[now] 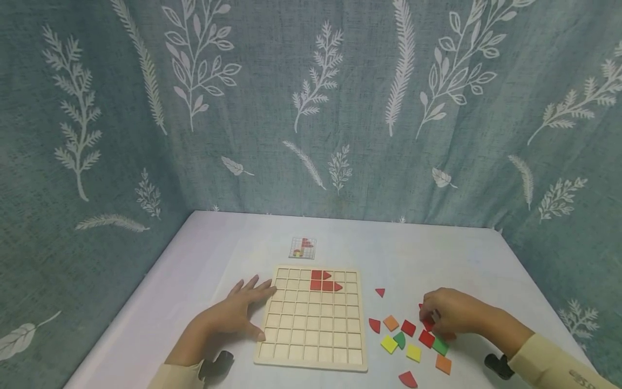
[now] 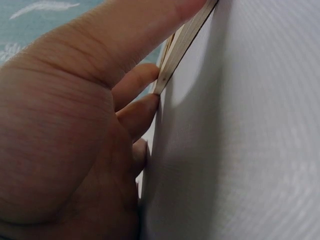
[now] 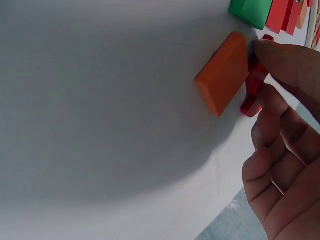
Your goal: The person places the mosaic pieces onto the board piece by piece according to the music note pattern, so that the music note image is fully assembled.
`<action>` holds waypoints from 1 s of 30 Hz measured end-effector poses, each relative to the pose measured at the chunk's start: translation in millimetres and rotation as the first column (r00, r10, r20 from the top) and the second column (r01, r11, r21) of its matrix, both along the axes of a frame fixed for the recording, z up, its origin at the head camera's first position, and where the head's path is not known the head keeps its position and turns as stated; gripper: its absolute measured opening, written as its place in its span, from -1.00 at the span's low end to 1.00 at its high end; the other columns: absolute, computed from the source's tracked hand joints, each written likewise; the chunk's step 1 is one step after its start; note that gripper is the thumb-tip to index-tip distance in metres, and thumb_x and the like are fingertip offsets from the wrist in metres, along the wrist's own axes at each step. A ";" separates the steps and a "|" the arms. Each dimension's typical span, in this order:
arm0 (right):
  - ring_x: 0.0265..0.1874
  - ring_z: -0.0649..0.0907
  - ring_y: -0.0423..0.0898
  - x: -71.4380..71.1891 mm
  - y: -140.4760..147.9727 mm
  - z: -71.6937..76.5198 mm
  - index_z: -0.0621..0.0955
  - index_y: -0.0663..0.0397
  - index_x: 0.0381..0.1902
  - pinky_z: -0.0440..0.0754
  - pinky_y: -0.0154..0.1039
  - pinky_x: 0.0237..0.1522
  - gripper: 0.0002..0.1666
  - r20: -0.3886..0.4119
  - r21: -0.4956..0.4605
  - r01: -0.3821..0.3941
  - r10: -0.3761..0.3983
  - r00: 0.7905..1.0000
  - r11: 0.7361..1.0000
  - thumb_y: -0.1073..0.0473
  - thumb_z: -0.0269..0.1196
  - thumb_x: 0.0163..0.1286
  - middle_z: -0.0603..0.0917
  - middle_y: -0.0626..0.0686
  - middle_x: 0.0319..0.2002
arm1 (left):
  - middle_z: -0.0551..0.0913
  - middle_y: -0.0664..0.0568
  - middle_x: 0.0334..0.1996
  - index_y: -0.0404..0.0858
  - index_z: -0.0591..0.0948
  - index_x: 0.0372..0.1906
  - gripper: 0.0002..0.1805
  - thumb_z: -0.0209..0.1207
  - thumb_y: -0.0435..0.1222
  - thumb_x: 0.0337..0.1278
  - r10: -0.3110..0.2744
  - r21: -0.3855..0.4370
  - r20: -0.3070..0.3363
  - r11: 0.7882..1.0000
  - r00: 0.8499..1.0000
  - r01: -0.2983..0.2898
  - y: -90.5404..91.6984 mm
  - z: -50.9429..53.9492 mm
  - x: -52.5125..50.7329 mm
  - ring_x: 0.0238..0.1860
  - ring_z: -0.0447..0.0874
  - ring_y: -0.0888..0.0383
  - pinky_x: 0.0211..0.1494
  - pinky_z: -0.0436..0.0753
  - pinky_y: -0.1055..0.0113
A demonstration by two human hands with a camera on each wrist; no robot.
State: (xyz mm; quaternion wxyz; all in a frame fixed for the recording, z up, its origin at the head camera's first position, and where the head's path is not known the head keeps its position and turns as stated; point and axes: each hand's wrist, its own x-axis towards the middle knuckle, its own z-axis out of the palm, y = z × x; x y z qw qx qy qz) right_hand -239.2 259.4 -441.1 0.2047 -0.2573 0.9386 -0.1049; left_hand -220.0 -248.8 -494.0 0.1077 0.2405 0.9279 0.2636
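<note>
A wooden grid board [image 1: 311, 325] lies on the table, with several red pieces [image 1: 316, 284] set in its upper cells. My left hand [image 1: 235, 310] touches the board's left edge, fingers spread and thumb extended. In the left wrist view, the fingertips [image 2: 145, 75] meet the board's wooden side [image 2: 172, 62]. Over at the right, my right hand [image 1: 452, 310] is down among loose coloured tiles. Its thumb and index finger pinch a small red tile [image 3: 257, 75], partly hidden by them. Beside that tile is an orange square tile [image 3: 225, 75]; a green tile [image 3: 252, 12] sits farther off.
Behind the board lies a small pattern card [image 1: 302, 248]. Between board and right hand are scattered tiles, among them a yellow square [image 1: 389, 344], a green quarter-round [image 1: 399, 340] and a red quarter-round [image 1: 407, 379]. Patterned curtains [image 1: 311, 135] surround the white table [image 1: 233, 237].
</note>
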 end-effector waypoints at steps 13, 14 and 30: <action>-0.42 0.52 -0.21 -9.3 -19.4 -0.4 0.69 -0.29 -0.35 0.62 -0.28 -0.30 -0.74 0.021 -0.063 0.015 -0.014 1.000 0.998 0.10 0.53 -0.01 0.56 -0.30 -0.46 | 0.13 -0.02 0.49 -0.08 0.32 0.45 0.27 0.43 0.29 -0.64 0.006 0.002 -0.007 1.000 1.000 -0.006 0.6 -1.0 0.8 0.51 -0.26 -0.17 0.44 -0.37 -0.19; -0.42 0.51 -0.21 -10.6 -22.6 -0.1 0.69 -0.29 -0.35 0.61 -0.29 -0.32 -0.74 0.009 -0.067 0.005 -0.004 1.000 0.998 0.10 0.53 -0.01 0.55 -0.30 -0.46 | 0.13 -0.01 0.49 -0.08 0.32 0.45 0.27 0.43 0.29 -0.64 0.007 0.004 -0.007 1.000 1.000 -0.007 0.3 -1.3 0.7 0.52 -0.26 -0.17 0.44 -0.37 -0.18; -0.43 0.47 -0.26 -32.1 -85.5 1.8 0.70 -0.20 -0.36 0.61 -0.30 -0.30 -0.79 -0.234 -0.023 -0.132 0.123 0.965 0.991 0.08 0.50 0.01 0.52 -0.33 -0.45 | 0.11 -0.01 0.50 -0.05 0.30 0.47 0.25 0.44 0.29 -0.58 -0.005 0.003 0.007 1.000 1.000 0.005 -0.8 0.8 0.7 0.52 -0.28 -0.17 0.44 -0.37 -0.18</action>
